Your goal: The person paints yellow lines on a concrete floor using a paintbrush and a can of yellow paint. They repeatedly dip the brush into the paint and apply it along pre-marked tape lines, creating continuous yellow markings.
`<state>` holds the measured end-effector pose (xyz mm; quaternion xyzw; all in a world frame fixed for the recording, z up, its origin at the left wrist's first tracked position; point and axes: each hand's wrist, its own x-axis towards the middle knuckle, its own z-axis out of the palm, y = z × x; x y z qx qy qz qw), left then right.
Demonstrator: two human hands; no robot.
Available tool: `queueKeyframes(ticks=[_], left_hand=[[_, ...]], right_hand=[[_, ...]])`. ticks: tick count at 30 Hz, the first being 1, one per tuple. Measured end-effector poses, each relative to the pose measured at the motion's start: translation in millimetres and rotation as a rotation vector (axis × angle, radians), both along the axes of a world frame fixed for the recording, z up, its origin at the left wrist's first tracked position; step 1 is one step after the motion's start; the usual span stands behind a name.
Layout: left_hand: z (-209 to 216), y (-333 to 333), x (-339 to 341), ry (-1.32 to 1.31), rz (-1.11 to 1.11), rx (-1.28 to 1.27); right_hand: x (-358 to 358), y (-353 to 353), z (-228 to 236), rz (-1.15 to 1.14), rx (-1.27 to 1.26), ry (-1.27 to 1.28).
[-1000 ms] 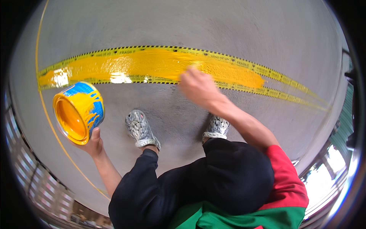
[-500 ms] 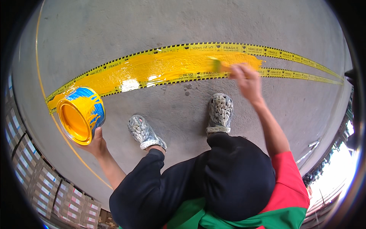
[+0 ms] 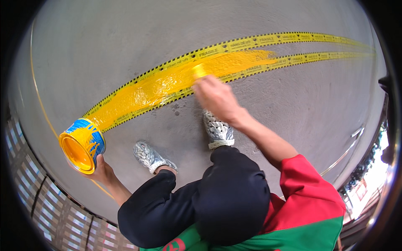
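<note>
My left hand grips a blue and yellow paint can from below and the side; it is tilted, with yellow paint inside and drips down its outer wall. My right hand is closed round a paintbrush, whose yellow-coated head is blurred against the floor. Under the brush runs a wet, glossy yellow stripe of paint between two lines of yellow and black printed tape. The stripe thins to rough streaks at its right end. The brush handle is mostly hidden in my fingers.
Grey concrete floor spreads all around. My feet, in pale plastic-covered shoes, stand just below the lower tape. A thin yellow line crosses the floor at left. Stacked boxes fill the lower left.
The right hand and brush have swept left along the painted stripe. The left hand still holds the tilted can, now slightly lower in view. The view itself has shifted.
</note>
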<state>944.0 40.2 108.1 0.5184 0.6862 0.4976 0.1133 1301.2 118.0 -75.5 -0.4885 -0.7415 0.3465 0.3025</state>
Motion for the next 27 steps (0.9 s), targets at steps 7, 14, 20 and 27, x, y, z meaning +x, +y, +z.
queueKeyframes(ticks=[7,14,20,27], left_hand=[[31.0,40.1,54.9,0.035,-0.142,0.029],[46.9,63.8,78.3,0.104,-0.206,-0.061],[10.1,123.9,98.8,0.101,-0.312,-0.014],[-17.7,166.8,129.4,0.213,-0.485,-0.02]], right_hand=[[87.8,42.9,14.6,-0.342,-0.417,0.224],[279.3,58.6,-3.1,-0.679,-0.068,-0.405],[130.9,22.4,-26.6,-0.306,0.108,-0.432],[41.5,33.5,16.6,-0.446,-0.253,0.482]])
